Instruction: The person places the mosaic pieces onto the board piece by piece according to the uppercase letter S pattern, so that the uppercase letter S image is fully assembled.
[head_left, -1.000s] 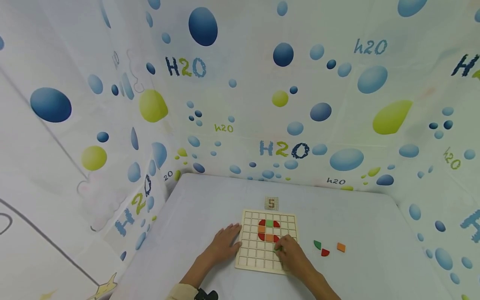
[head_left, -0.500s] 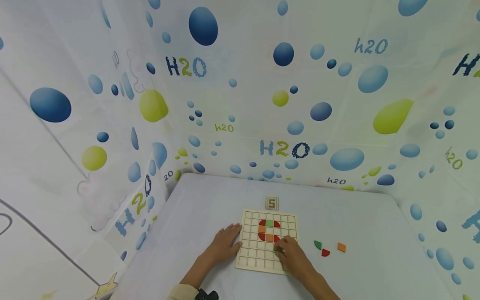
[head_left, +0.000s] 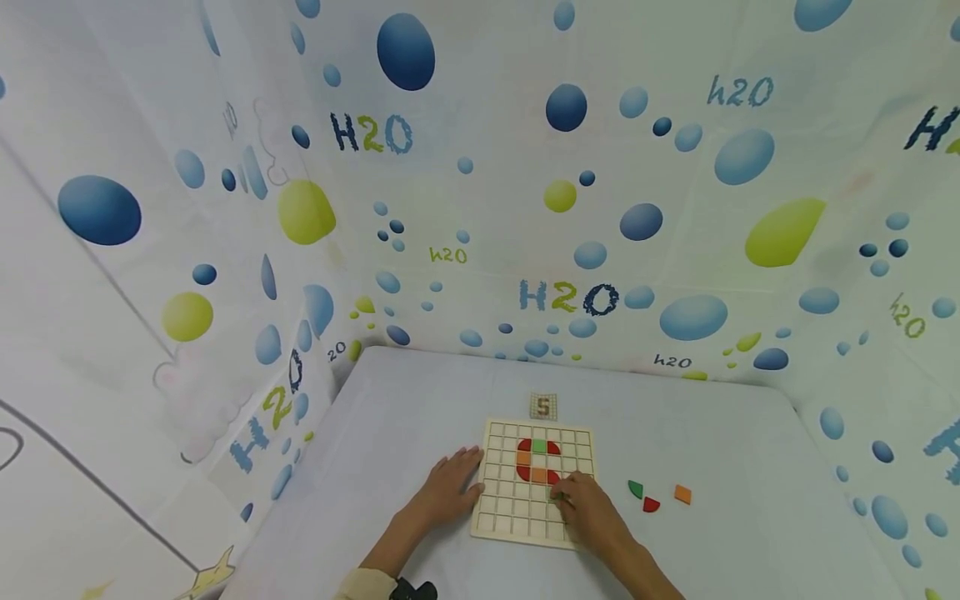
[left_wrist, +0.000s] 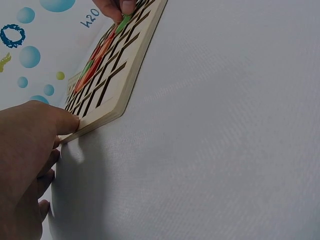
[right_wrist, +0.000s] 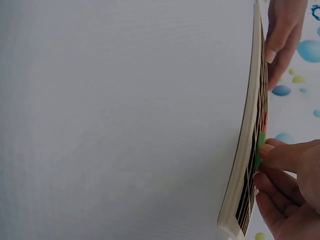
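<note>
A pale wooden grid board (head_left: pixel 510 517) lies on the white table. Set into its cells are a green square (head_left: pixel 539 446), orange squares (head_left: pixel 523 458) and red rounded pieces (head_left: pixel 524 473), together forming a curved shape. My left hand (head_left: pixel 448 487) rests at the board's left side with spread fingers. Its thumb (left_wrist: pixel 65 121) touches the board's edge in the left wrist view. Over the cells just below the lower red piece, my right hand (head_left: pixel 585 504) pinches a green tile (right_wrist: pixel 260 150) between thumb and fingers. The fingers partly cover this tile.
A small card (head_left: pixel 543 407) with a brown gridded figure like an S or 5 lies behind the board. To the right are a green quarter-round piece (head_left: pixel 636 489), a red one (head_left: pixel 651 505) and an orange square (head_left: pixel 682 495). A printed curtain (head_left: pixel 480 208) surrounds the table.
My right hand shifts very slightly over the same cells, still pinching the green tile. The left hand and the loose pieces stay where they were.
</note>
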